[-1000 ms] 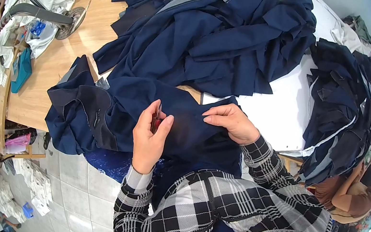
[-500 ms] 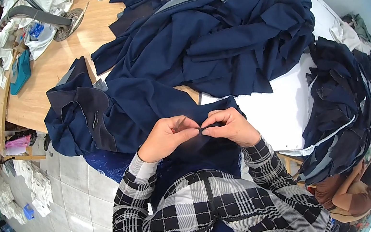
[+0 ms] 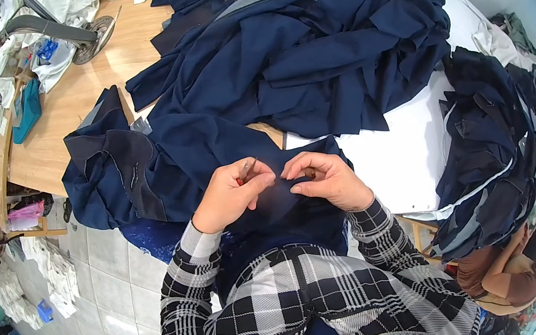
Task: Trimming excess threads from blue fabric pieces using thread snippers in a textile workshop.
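Navy garment (image 3: 197, 140) beneath, stretching left | left hand (image 3: 227, 198) nearer its bulk, fingers round red tool (image 3: 240, 181) | right hand (image 3: 331, 183): fingers narrow, hold unclear

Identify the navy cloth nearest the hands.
The piece directly beneath the left hand and right hand; the big pile lies beyond, the bundle off to the right.

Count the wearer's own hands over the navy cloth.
2: the left hand, holding a small red-and-dark object, and the right hand, just to its right. Neither is hidden.
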{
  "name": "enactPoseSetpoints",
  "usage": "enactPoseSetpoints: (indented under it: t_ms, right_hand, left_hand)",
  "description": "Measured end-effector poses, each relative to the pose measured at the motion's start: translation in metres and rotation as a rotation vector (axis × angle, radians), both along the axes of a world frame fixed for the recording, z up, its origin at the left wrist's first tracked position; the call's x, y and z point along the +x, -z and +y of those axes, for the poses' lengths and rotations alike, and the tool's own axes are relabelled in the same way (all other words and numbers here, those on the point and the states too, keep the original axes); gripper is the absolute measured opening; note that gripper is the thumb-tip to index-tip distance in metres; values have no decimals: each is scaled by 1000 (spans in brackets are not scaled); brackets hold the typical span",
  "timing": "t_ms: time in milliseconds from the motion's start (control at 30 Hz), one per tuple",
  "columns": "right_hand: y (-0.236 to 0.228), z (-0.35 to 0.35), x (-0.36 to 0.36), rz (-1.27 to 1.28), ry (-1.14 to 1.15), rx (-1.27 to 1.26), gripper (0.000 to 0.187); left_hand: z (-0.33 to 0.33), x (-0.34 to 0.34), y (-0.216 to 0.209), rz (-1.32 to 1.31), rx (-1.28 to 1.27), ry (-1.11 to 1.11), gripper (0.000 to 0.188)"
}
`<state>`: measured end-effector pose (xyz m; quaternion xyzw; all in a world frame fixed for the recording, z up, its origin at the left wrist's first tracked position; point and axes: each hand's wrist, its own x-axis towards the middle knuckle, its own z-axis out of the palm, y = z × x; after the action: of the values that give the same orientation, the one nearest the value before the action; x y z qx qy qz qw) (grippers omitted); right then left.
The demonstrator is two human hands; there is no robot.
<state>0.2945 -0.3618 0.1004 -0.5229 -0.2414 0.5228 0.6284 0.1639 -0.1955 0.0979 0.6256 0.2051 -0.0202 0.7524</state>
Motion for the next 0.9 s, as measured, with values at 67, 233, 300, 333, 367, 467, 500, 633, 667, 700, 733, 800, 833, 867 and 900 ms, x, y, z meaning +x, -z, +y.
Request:
enactPoseSetpoints:
  t_ms: [67,233,300,333,367,467,500,633,667,700,733,800,833,867,900]
  right_hand:
    - [0,-1,3,-61,-69,-31,18]
    - [1,0,4,-240,-175,-22,27]
    - [0,2,4,-213,-173,-83,28]
    - [0,3,3,-214,-176,-82,28]
    - [1,3,2,-267,-116,-44,29]
    - [1,2,3,-295,-46,-18,30]
    - [0,3,2,-267,-39,-27,32]
    - [-2,3,0,-203,-41,-63,35]
    - [-3,3,0,-204,-41,-64,35]
    - [-4,4,0,-200,-52,-57,35]
    - [-5,4,-1,-195,-62,-50,36]
    - [-4,4,0,-212,-74,-36,36]
    - [-3,4,0,-229,-87,-21,37]
    - [-3,4,0,-227,-86,-21,37]
    - [-2,4,1,-240,-95,-28,36]
  left_hand:
    - [3,3,-2,-10,66,12,16]
    - [2,8,-8,-46,286,75,13]
    - [0,5,1,-75,310,1,16]
    - [-1,3,3,-104,334,-72,19]
    - [-1,1,-2,-87,431,-81,26]
    - [4,-13,-14,-144,467,-35,48]
    - [7,-19,-15,-153,416,31,50]
    - [2,-19,-21,-56,338,209,36]
    - [2,-16,-18,-57,337,209,36]
    - [1,-14,-15,-38,322,198,35]
    - [1,-13,-12,-19,307,187,34]
    - [1,-10,-9,-23,330,199,34]
    - [0,-10,-8,-28,353,210,34]
    - [0,-9,-8,-27,353,212,34]
    - [0,-8,-9,-30,364,223,34]
